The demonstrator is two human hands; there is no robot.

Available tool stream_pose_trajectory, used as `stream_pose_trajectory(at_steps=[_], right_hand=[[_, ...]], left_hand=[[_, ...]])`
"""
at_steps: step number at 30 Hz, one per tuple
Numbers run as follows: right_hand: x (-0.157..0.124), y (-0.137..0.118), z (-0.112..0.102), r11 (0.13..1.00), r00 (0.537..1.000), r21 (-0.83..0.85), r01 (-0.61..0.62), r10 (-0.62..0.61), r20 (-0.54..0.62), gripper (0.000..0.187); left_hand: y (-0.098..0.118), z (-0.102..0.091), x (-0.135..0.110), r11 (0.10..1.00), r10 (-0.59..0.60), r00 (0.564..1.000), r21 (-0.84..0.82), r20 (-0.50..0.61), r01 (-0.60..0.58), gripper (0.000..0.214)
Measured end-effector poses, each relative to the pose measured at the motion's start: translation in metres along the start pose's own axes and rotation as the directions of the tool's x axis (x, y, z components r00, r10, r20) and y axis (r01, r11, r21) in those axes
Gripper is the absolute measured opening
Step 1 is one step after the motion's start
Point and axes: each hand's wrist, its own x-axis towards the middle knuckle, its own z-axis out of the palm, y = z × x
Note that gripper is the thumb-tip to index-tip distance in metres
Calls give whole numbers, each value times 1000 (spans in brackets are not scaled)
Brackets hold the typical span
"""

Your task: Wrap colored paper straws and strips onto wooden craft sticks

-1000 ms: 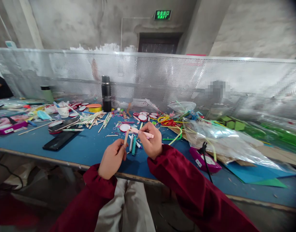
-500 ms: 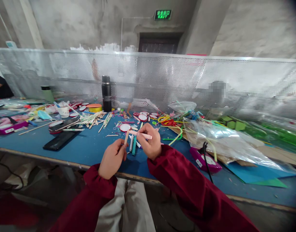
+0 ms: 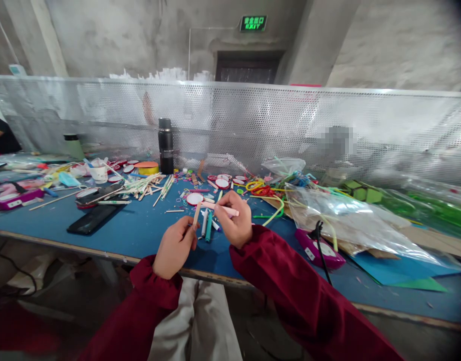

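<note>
A flat wooden craft stick (image 3: 196,214) stands tilted in my left hand (image 3: 175,248), pinched between thumb and fingers. My right hand (image 3: 235,219) is closed round a pale pink marker (image 3: 226,209), whose tip is at or close to the stick's upper end; I cannot tell whether they touch. Just beneath the hands lie a teal marker (image 3: 208,228) and a grey marker (image 3: 204,224), with another pen partly hidden by my right hand. A round white disc with a red rim (image 3: 195,199) lies right behind the stick.
A black phone (image 3: 95,219) and a heap of craft sticks (image 3: 146,184) are on the left. A black bottle (image 3: 166,146) stands near the perforated metal screen (image 3: 245,120). To the right are a purple device with a cable (image 3: 318,250), clear plastic bags (image 3: 358,225) and coloured sheets (image 3: 399,268).
My right hand and the pink marker have shifted very slightly to the right. The left hand and craft stick look unmoved.
</note>
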Motion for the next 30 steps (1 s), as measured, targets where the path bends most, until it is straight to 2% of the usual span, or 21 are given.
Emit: stream_pose_trajectory(at_steps=[2, 7, 11, 15, 20, 30], right_hand=[[0, 0, 0, 1000, 1000, 10, 5, -6, 26, 12], [0, 1, 1, 1000, 1000, -17, 12, -13, -26, 13], [0, 1, 1, 1000, 1000, 12, 23, -23, 16, 13], [0, 1, 0, 1000, 1000, -11, 21, -21, -19, 14], [1, -1, 0, 999, 999, -12, 36, -36, 9, 15], [0, 3, 0, 1000, 1000, -17, 23, -23, -13, 15]], left_hand=[[0, 0, 0, 1000, -5, 1000, 0, 1, 5, 23], [0, 0, 1, 1000, -4, 1000, 5, -4, 4, 24], [-2, 0, 0, 1000, -2, 1000, -5, -3, 2, 23], [-3, 0, 0, 1000, -8, 1000, 3, 0, 8, 22], [-6, 1, 1, 1000, -13, 1000, -10, 1, 13, 24], [-2, 0, 1, 999, -36, 999, -26, 9, 36, 24]])
